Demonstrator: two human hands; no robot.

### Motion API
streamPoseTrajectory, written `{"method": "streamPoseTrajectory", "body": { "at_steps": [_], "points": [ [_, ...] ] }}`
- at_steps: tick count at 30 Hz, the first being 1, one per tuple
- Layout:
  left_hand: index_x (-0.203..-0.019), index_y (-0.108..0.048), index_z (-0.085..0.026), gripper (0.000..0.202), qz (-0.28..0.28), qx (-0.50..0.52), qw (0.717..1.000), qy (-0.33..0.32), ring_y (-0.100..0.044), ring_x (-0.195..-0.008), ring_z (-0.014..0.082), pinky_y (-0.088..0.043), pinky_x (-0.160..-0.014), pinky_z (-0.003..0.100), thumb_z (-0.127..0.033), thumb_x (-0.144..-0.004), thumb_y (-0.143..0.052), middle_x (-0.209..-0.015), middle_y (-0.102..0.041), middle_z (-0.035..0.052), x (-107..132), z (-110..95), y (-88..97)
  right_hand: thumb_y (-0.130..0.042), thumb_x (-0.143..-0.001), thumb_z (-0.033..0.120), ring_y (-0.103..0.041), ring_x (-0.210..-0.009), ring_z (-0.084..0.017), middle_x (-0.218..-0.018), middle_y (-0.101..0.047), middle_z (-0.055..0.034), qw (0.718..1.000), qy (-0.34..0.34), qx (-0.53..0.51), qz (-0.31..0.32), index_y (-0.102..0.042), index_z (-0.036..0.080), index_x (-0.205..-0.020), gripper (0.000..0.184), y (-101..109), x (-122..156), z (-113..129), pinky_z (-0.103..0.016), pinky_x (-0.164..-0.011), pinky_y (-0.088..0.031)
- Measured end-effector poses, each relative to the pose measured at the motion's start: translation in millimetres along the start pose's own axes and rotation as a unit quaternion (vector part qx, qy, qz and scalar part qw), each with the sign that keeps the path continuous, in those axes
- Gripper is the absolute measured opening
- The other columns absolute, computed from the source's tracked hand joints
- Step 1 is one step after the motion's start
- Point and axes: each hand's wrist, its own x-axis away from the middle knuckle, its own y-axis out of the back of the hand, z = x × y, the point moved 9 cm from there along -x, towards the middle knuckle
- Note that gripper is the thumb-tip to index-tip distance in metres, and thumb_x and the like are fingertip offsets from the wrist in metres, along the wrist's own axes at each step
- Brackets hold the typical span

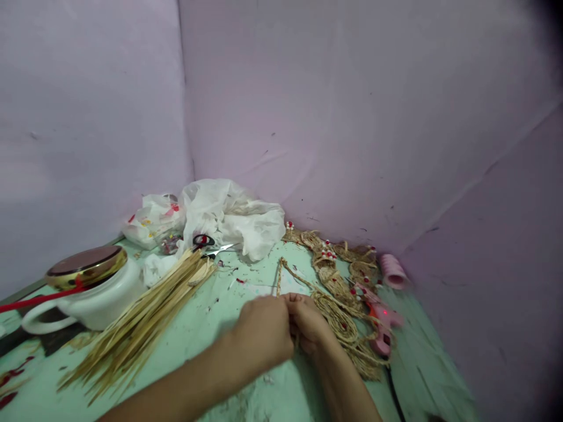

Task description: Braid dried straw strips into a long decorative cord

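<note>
My left hand [263,333] and my right hand [311,323] meet at the middle of the pale green table [211,357], fingers curled and pinched together on a braided straw cord [281,275] that runs up and away from them. The cord loops back toward a coiled straw braid [338,319] lying just right of my right hand. A fan of loose straw strips [145,322] lies to the left of my left hand, apart from it.
A pink glue gun [380,319] lies on the braids at right, a pink spool [393,271] behind it. Straw ornaments with red-white beads [328,258] sit at the back. Scissors [211,245], white plastic bags [229,217] and a white gold-lidded pot [94,287] stand left. Pink walls enclose the corner.
</note>
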Motion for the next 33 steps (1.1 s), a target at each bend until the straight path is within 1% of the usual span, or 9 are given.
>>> {"method": "streamPoseTrajectory", "body": {
  "at_steps": [2, 3, 5, 7, 9, 13, 19, 28, 33],
  "points": [
    [-0.053, -0.054, -0.013, 0.011, -0.102, -0.035, 0.994, 0.028, -0.054, -0.066, 0.0209, -0.037, -0.061, 0.029, -0.016, -0.062, -0.049, -0.056, -0.053, 0.0074, -8, 6, 35.1, -0.054, -0.053, 0.021, -0.022, -0.032, -0.003, -0.035, -0.033, 0.0072, 1.000, -0.010, 0.013, 0.002, -0.046, 0.015, -0.049, 0.010, 1, 1, 0, -0.020, -0.036, -0.012],
    [-0.053, -0.053, -0.014, 0.012, -0.112, 0.008, 0.993, 0.034, -0.052, -0.059, 0.0165, -0.036, -0.056, 0.026, -0.016, -0.063, -0.047, -0.052, -0.050, 0.0044, -13, 10, 42.5, -0.054, -0.054, 0.022, -0.021, -0.032, -0.003, -0.034, -0.032, 0.0075, 1.000, -0.011, 0.018, 0.001, -0.047, 0.015, -0.049, 0.011, 2, 1, 0, -0.020, -0.036, -0.011],
    [-0.054, -0.053, -0.013, 0.013, 0.000, 0.146, 0.984, 0.103, -0.046, -0.044, 0.0113, -0.031, -0.044, 0.022, -0.017, -0.063, -0.045, -0.045, -0.047, 0.0007, -23, 27, 23.0, -0.055, -0.056, 0.024, -0.020, -0.032, -0.003, -0.034, -0.030, 0.0080, 1.000, 0.000, 0.026, 0.001, -0.047, 0.015, -0.049, 0.014, 2, 2, 3, -0.020, -0.037, -0.010],
    [-0.054, -0.053, -0.012, 0.012, 0.096, 0.262, 0.949, 0.149, -0.042, -0.037, 0.0090, -0.027, -0.038, 0.020, -0.018, -0.063, -0.045, -0.044, -0.047, -0.0002, -27, 37, -3.5, -0.055, -0.055, 0.025, -0.025, -0.034, -0.003, -0.036, -0.034, 0.0069, 0.999, 0.021, 0.024, 0.016, -0.047, 0.014, -0.049, 0.015, 0, 1, 6, -0.019, -0.038, -0.014],
    [-0.053, -0.053, -0.011, 0.013, 0.134, 0.312, 0.927, 0.159, -0.041, -0.035, 0.0081, -0.026, -0.035, 0.020, -0.020, -0.061, -0.048, -0.043, -0.048, 0.0000, -30, 44, -19.9, -0.056, -0.055, 0.024, -0.034, -0.039, -0.005, -0.040, -0.042, 0.0046, 0.998, 0.048, 0.029, 0.038, -0.048, 0.014, -0.051, 0.013, -2, -2, 8, -0.019, -0.041, -0.022],
    [-0.048, -0.052, -0.012, 0.010, 0.112, 0.243, 0.953, 0.141, -0.033, -0.029, 0.0075, -0.021, -0.033, 0.020, -0.018, -0.055, -0.049, -0.035, -0.042, -0.0025, -38, 57, -23.7, -0.054, -0.058, 0.020, -0.039, -0.044, -0.007, -0.049, -0.053, 0.0004, 0.980, 0.102, 0.169, 0.002, -0.052, 0.013, -0.057, 0.007, 5, -8, 12, -0.019, -0.045, -0.027],
    [-0.044, -0.051, -0.012, 0.009, 0.024, 0.204, 0.977, 0.051, -0.022, -0.035, 0.0037, -0.015, -0.038, 0.020, -0.008, -0.048, -0.046, -0.033, -0.031, -0.0068, -46, 53, -6.8, -0.051, -0.065, 0.020, -0.048, -0.053, -0.011, -0.057, -0.060, -0.0035, 0.883, 0.176, 0.424, -0.096, -0.063, 0.013, -0.062, 0.013, 10, 7, 37, -0.020, -0.048, -0.029],
    [-0.040, -0.049, -0.014, 0.009, 0.026, 0.248, 0.967, 0.057, -0.023, -0.037, 0.0051, -0.016, -0.039, 0.021, -0.010, -0.048, -0.048, -0.034, -0.029, -0.0066, -47, 54, -9.1, -0.051, -0.064, 0.020, -0.042, -0.045, -0.009, -0.048, -0.055, -0.0002, 0.856, 0.111, 0.502, -0.050, -0.064, 0.013, -0.058, 0.016, 35, 25, 47, -0.020, -0.045, -0.025],
    [-0.046, -0.055, -0.013, 0.008, 0.010, 0.179, 0.983, 0.040, -0.028, -0.041, 0.0066, -0.019, -0.041, 0.021, -0.012, -0.050, -0.049, -0.038, -0.031, -0.0051, -47, 57, -8.4, -0.050, -0.067, 0.025, -0.048, -0.052, -0.014, -0.057, -0.061, -0.0030, 0.803, 0.153, 0.550, -0.171, -0.065, 0.015, -0.065, 0.018, 40, 50, 97, -0.023, -0.048, -0.028]
  ]
}}
